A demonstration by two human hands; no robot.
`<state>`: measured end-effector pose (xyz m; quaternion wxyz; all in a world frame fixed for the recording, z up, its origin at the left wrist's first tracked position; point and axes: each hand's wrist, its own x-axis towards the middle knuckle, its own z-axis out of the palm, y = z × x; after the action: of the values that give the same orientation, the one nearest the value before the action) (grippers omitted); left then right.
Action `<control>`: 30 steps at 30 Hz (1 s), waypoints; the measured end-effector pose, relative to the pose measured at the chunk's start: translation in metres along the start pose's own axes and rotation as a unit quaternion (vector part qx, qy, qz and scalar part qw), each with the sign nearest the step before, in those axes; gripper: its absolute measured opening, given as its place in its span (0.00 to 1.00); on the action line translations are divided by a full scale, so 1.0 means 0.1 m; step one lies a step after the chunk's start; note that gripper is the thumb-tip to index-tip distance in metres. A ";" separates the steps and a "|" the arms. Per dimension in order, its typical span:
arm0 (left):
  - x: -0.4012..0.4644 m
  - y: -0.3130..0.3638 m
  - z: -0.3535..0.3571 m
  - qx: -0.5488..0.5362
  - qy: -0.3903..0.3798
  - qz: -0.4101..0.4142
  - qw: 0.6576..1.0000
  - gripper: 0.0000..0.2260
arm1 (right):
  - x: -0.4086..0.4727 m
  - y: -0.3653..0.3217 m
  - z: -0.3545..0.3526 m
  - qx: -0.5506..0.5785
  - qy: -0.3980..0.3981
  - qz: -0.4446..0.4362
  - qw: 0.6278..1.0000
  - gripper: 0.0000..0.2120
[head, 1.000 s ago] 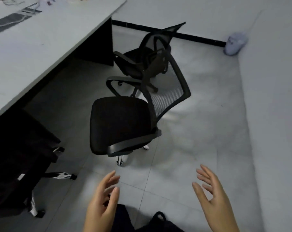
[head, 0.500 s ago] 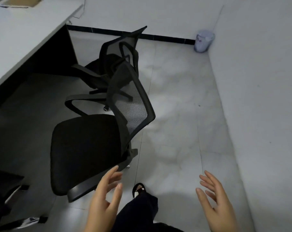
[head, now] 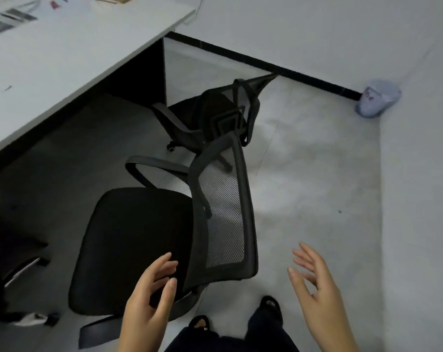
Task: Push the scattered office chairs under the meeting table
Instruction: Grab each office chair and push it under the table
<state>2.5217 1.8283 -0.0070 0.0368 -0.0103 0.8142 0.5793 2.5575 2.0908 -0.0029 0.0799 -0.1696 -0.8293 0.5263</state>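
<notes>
Two chairs clear of surface (head: 62, 54) edge. Near chair (head: 144, 240) rolls on castors, light, mesh backrest (head: 225, 212) flexes; take rigid top frame. Left hand (head: 149, 303), right hand (head: 317, 293) open, empty.

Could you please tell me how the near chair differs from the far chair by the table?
The near chair stands right at the hands, well clear of the table; the far chair sits closer to the table's end. The near chair's seat shows fully; the far chair's is mostly hidden. Both are black, mesh-backed, with armrests.
</notes>
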 end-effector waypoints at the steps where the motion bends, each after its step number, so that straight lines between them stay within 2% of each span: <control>1: 0.03 -0.02 0.04 -0.001 0.024 -0.010 1.000 0.21 | 0.18 0.01 0.03 0.002 -0.024 -0.003 1.000 0.21; 5: 0.15 -0.04 0.34 -0.020 0.151 -0.072 0.986 0.12 | 1.03 0.03 0.11 -0.005 -0.155 -0.047 0.987 0.17; 8: 0.28 0.03 0.71 -0.036 0.237 -0.100 0.966 0.12 | 1.63 0.06 0.14 -0.019 -0.241 -0.082 0.967 0.19; 12: 0.51 0.31 1.47 -0.038 0.323 -0.150 0.934 0.18 | 2.51 -0.01 0.08 -0.064 -0.385 -0.145 0.909 0.16; 17: 0.62 0.43 2.08 0.011 0.381 -0.201 0.903 0.16 | 3.16 -0.21 0.22 -0.133 -0.501 -0.239 0.821 0.19; 19: 0.61 0.41 2.23 0.037 0.387 -0.227 0.893 0.15 | 3.31 -0.21 0.35 -0.175 -0.528 -0.302 0.775 0.21; 21: 0.63 0.37 2.35 0.073 0.381 -0.246 0.888 0.17 | 3.46 -0.14 0.50 -0.232 -0.537 -0.393 0.709 0.26; 23: 0.67 0.33 2.44 0.151 0.352 -0.251 0.889 0.23 | 3.62 -0.01 0.63 -0.306 -0.542 -0.464 0.629 0.34; 25: 0.78 0.27 2.50 0.254 0.307 -0.249 0.883 0.28 | 3.80 0.11 0.75 -0.347 -0.530 -0.527 0.566 0.34; 26: 0.86 0.25 2.51 0.297 0.282 -0.248 0.878 0.28 | 3.88 0.14 0.81 -0.356 -0.518 -0.553 0.547 0.31; 28: 0.99 0.23 2.52 0.375 0.264 -0.245 0.854 0.23 | 4.02 0.13 0.93 -0.355 -0.488 -0.593 0.532 0.23; 30: 1.06 0.23 2.52 0.406 0.263 -0.256 0.837 0.18 | 4.11 0.08 1.05 -0.348 -0.471 -0.604 0.540 0.18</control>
<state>2.4264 2.0761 -0.0750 -0.0312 -0.3542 0.9237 0.1426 2.1442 2.1550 -0.0742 -0.0887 0.6300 -0.7710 0.0274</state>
